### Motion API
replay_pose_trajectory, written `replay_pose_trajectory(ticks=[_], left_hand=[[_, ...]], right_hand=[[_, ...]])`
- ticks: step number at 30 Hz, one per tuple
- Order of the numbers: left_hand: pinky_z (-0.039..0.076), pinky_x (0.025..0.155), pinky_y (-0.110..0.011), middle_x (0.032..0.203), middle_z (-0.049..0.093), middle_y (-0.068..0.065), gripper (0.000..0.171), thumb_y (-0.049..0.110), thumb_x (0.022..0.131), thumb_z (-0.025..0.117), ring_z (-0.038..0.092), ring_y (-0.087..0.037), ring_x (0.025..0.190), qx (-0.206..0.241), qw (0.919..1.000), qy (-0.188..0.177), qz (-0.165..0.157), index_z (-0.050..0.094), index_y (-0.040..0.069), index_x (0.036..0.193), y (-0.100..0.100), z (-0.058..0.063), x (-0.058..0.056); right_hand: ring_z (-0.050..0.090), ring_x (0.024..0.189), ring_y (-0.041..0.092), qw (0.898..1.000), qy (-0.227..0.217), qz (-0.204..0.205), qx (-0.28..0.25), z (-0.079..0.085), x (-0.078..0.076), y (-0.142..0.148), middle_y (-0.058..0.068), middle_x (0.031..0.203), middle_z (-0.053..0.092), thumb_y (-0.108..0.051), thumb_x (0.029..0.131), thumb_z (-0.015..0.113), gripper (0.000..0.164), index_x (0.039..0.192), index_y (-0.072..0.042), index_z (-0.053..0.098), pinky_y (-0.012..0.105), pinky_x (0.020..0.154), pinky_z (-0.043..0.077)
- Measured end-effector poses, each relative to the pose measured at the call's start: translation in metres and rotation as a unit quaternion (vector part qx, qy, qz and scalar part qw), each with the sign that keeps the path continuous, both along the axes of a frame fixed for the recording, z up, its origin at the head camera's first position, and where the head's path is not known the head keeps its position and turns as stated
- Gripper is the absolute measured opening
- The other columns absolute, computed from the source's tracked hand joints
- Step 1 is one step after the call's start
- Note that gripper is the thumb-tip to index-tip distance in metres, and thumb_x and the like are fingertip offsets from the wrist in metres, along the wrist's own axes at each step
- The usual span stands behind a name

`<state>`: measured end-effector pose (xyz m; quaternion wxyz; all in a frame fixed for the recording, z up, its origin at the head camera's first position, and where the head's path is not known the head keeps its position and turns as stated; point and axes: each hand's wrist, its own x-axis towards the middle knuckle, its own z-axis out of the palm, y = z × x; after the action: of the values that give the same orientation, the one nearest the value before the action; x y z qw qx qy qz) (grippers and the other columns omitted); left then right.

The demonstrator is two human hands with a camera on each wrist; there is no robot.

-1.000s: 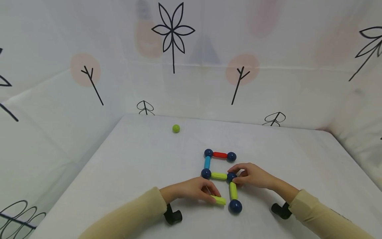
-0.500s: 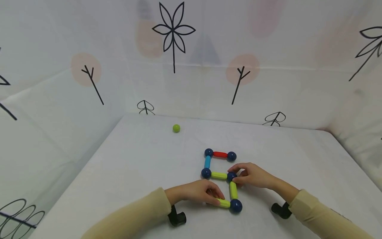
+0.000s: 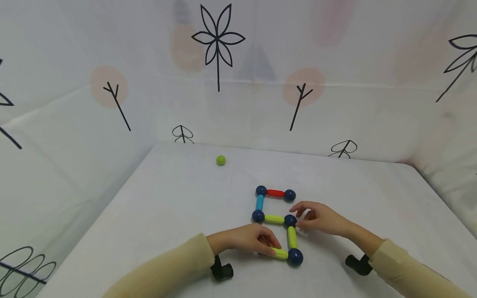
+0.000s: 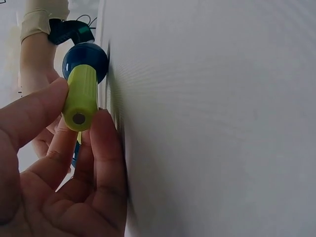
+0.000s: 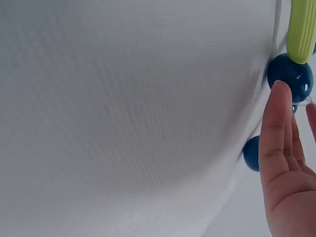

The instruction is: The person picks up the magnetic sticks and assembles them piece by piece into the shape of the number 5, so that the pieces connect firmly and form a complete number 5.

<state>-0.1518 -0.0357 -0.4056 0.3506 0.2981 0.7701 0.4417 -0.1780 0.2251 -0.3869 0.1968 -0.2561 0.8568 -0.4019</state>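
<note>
My left hand (image 3: pixel 250 240) pinches a yellow-green magnetic stick (image 3: pixel 280 253) between thumb and fingertips. Its far end meets the nearest dark blue ball (image 3: pixel 295 257); a round metal dot shows on the stick's free end (image 4: pixel 78 119) in the left wrist view. From that ball another yellow-green stick (image 3: pixel 292 238) runs up to a second blue ball (image 3: pixel 290 220). Beside this second ball is my right hand (image 3: pixel 323 219), fingers loosely spread and holding nothing, a fingertip overlapping the ball in the right wrist view. A third yellow-green stick (image 3: pixel 274 219) continues leftward to another blue ball (image 3: pixel 258 215).
The chain goes on through a light blue stick (image 3: pixel 259 202) and a red stick (image 3: pixel 275 193) to a blue end ball (image 3: pixel 290 195). A small green ball (image 3: pixel 221 160) lies far back on the white table (image 3: pixel 179 194). Patterned cloth (image 3: pixel 253 116) rises behind.
My left hand has moved right, bringing its yellow-green stick up against the nearest blue ball. The right hand has let go of the second blue ball and shifted slightly right.
</note>
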Motion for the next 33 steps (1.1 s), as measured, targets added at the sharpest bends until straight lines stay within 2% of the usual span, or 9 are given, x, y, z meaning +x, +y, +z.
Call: replay_pose_trajectory(ticks=[3,6,10,14,16,25,29,33], left_hand=[[0.045,0.065,-0.017,0.083,0.062,0.007,0.020,0.011,0.087,0.067,0.052,-0.005,0.072,-0.002,1.0000,0.003,-0.001,0.068,0.008,0.106,0.000,-0.001,-0.001],[0.045,0.064,-0.017,0.083,0.062,0.007,0.020,0.011,0.086,0.067,0.052,-0.005,0.071,-0.005,1.0000,0.006,-0.002,0.068,0.009,0.107,0.000,0.000,-0.001],[0.045,0.062,-0.017,0.082,0.062,0.007,0.020,0.011,0.086,0.067,0.053,-0.005,0.070,-0.004,1.0000,0.003,0.002,0.068,0.008,0.106,0.001,0.000,-0.001],[0.044,0.059,-0.017,0.081,0.062,0.006,0.019,0.009,0.085,0.068,0.053,-0.006,0.068,-0.003,0.9999,0.000,0.011,0.069,0.008,0.104,0.001,0.001,0.000],[0.044,0.058,-0.017,0.080,0.062,0.006,0.019,0.008,0.085,0.068,0.053,-0.006,0.066,-0.004,0.9999,0.000,0.015,0.069,0.008,0.103,0.002,0.001,0.001],[0.046,0.061,-0.018,0.081,0.062,0.007,0.018,0.011,0.085,0.068,0.055,-0.006,0.069,0.001,0.9998,0.011,0.017,0.068,0.008,0.103,-0.004,0.002,-0.003],[0.047,0.065,-0.021,0.086,0.062,0.006,0.019,0.016,0.087,0.067,0.057,-0.008,0.076,-0.006,0.9990,0.034,0.030,0.067,0.012,0.105,-0.014,0.007,-0.012],[0.047,0.071,-0.023,0.090,0.061,0.006,0.021,0.019,0.088,0.066,0.057,-0.010,0.082,-0.002,0.9964,0.074,0.042,0.066,0.013,0.108,-0.032,0.014,-0.026]], right_hand=[[0.057,0.072,0.018,1.000,-0.006,0.029,-0.006,0.002,0.003,0.002,0.007,0.091,0.056,-0.017,0.088,0.065,0.031,0.116,-0.005,0.058,0.025,0.062,0.048],[0.056,0.071,0.018,0.995,-0.039,0.085,-0.034,0.004,0.006,0.004,0.007,0.087,0.058,-0.013,0.088,0.064,0.029,0.114,-0.004,0.059,0.024,0.062,0.047],[0.057,0.073,0.016,0.977,-0.110,0.166,-0.070,0.003,0.011,0.005,0.008,0.087,0.061,-0.007,0.089,0.062,0.028,0.116,-0.003,0.057,0.023,0.065,0.048],[0.057,0.075,0.010,0.960,-0.161,0.215,-0.080,-0.001,0.017,0.003,0.008,0.090,0.061,-0.006,0.088,0.061,0.034,0.121,-0.003,0.055,0.022,0.067,0.048],[0.056,0.075,0.008,0.956,-0.171,0.226,-0.078,-0.002,0.019,0.001,0.007,0.091,0.060,-0.006,0.087,0.062,0.036,0.122,-0.004,0.054,0.021,0.066,0.048],[0.053,0.072,0.003,0.958,-0.159,0.229,-0.061,-0.005,0.022,-0.005,-0.003,0.086,0.056,-0.010,0.087,0.065,0.030,0.116,-0.009,0.059,0.018,0.064,0.047],[0.052,0.071,0.004,0.956,-0.170,0.229,-0.068,-0.005,0.022,-0.005,-0.003,0.085,0.056,-0.010,0.087,0.065,0.030,0.116,-0.008,0.059,0.017,0.063,0.046],[0.052,0.073,0.003,0.955,-0.174,0.230,-0.072,-0.006,0.021,-0.005,-0.002,0.086,0.056,-0.009,0.087,0.065,0.031,0.117,-0.008,0.059,0.016,0.064,0.045]])
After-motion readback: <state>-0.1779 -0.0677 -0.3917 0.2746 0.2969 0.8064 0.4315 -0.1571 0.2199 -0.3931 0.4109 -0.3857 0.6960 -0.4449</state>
